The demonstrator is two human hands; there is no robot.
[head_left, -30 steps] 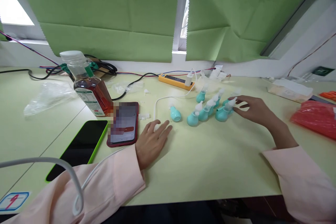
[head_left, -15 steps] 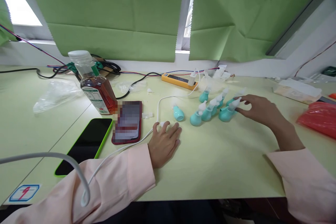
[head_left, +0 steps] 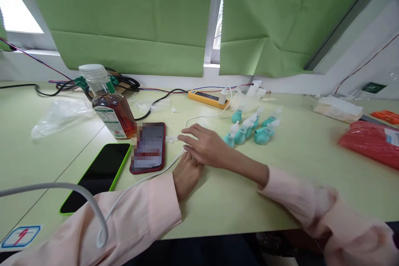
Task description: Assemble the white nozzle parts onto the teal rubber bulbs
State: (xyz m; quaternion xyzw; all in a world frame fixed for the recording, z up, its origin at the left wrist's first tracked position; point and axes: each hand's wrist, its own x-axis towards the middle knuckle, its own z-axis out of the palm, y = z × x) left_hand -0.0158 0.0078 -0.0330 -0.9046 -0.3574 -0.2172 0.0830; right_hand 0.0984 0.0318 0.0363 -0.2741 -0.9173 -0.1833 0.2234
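My left hand rests on the pale green table, its fingers mostly covered by my right hand. Reaching across over it, my right hand has its fingers apart, with the tips near a small clear plastic piece beside the red-edged phone. No object shows between its fingers. Several teal bulbs with clear nozzles stand grouped to the right, among them a front one lying somewhat tilted. The loose teal bulb near my left hand is hidden from view.
A bottle of amber liquid stands behind a green-edged phone. A white cable runs to a yellow power strip. At right lie a red plastic package and a white box.
My right hand has left the teal bulbs and moved left, over my left hand. The front right bulb now leans more. The view has shifted slightly.
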